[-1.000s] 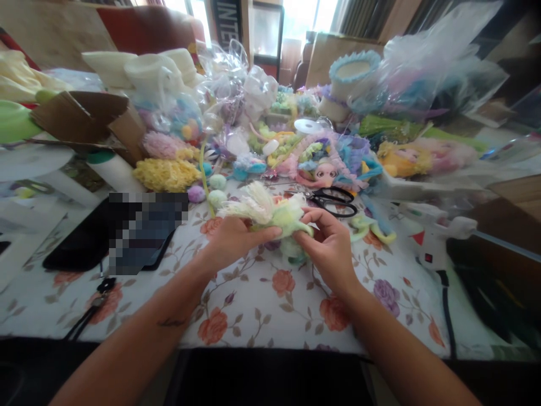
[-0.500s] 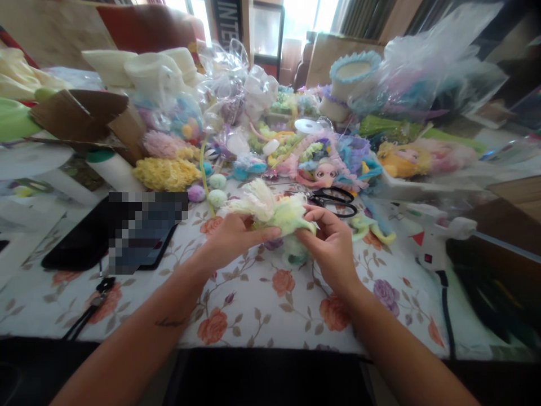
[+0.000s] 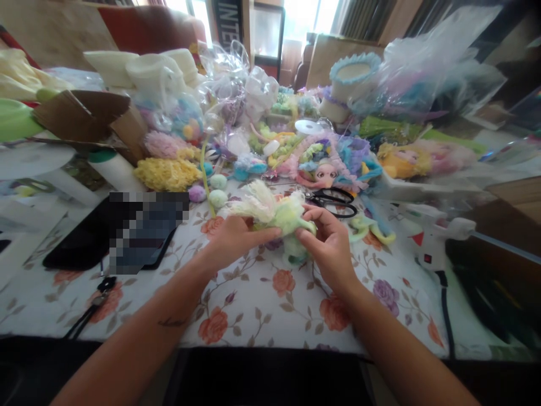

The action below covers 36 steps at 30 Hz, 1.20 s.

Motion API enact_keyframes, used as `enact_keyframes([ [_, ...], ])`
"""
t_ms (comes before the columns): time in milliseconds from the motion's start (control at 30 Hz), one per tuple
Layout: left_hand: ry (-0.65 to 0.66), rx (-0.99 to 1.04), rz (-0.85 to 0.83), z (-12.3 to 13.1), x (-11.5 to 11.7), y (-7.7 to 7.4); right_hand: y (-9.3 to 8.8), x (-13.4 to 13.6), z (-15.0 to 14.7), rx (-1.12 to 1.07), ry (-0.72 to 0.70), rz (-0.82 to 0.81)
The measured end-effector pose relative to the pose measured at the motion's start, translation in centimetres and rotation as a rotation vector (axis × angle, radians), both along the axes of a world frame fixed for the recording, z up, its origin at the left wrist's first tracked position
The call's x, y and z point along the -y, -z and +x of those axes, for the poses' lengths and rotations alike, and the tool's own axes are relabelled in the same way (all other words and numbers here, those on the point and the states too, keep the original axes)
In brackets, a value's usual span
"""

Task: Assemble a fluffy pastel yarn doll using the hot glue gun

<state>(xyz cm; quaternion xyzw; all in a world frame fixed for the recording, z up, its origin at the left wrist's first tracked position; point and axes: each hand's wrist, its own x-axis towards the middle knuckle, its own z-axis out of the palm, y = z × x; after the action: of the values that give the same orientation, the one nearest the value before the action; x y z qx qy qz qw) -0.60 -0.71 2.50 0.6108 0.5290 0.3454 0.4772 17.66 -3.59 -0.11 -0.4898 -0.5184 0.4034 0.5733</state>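
Observation:
Both my hands hold a fluffy pale-green and cream craft piece (image 3: 288, 217) just above the flowered tablecloth. It looks like a small doll of fuzzy chenille stems, with a cream tuft at its upper left and a greener part hanging below. My left hand (image 3: 236, 237) grips its left side, thumb laid across the front. On the right side, my right hand (image 3: 327, 237) pinches it between thumb and fingers. Just behind lie black-handled scissors (image 3: 332, 200). Right of my right hand, green and yellow fuzzy stems (image 3: 372, 228) rest on the cloth.
A dark phone (image 3: 84, 237) and a partly blurred-out device lie at left, near a black strap (image 3: 95, 304). Pompoms (image 3: 218, 198), yellow yarn (image 3: 169, 173) and a doll face (image 3: 326, 173) crowd the back. A white glue gun (image 3: 439, 225) stands at right beside a box.
Almost nothing differs. Both hands keep their hold on the fuzzy piece, with only a very slight shift of the fingers and of the view.

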Motion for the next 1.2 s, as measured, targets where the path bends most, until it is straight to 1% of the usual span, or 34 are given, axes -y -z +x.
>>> enact_keyframes([
  [67, -0.01, -0.032, -0.003, 0.19, 0.09, 0.07, -0.05, 0.02, -0.08, 0.041, -0.005, -0.003],
  [200, -0.032, -0.106, 0.029, 0.61, 0.19, 0.35, 0.19, -0.1, -0.21, 0.171, 0.041, -0.003],
  [300, -0.039, -0.121, 0.045, 0.77, 0.17, 0.56, 0.38, -0.2, -0.19, 0.228, 0.054, -0.005],
  [467, -0.032, -0.062, 0.04, 0.76, 0.21, 0.64, 0.37, -0.16, -0.11, 0.233, 0.041, 0.005],
  [600, -0.003, 0.078, 0.052, 0.73, 0.27, 0.6, 0.27, -0.18, -0.14, 0.236, 0.036, 0.015],
  [667, -0.012, 0.117, 0.031, 0.76, 0.27, 0.55, 0.26, -0.18, -0.18, 0.239, 0.035, 0.013],
  [800, -0.114, 0.093, 0.003, 0.9, 0.27, 0.34, 0.32, -0.14, -0.22, 0.25, 0.025, 0.011],
  [867, -0.142, 0.124, 0.01, 0.97, 0.3, 0.27, 0.34, -0.09, -0.26, 0.253, 0.019, 0.015],
  [1000, -0.128, 0.173, -0.01, 1.04, 0.4, 0.22, 0.27, -0.05, -0.35, 0.248, 0.016, 0.004],
  [1200, -0.109, 0.157, 0.012, 1.0, 0.39, 0.34, 0.15, -0.09, -0.31, 0.233, 0.008, 0.01],
])
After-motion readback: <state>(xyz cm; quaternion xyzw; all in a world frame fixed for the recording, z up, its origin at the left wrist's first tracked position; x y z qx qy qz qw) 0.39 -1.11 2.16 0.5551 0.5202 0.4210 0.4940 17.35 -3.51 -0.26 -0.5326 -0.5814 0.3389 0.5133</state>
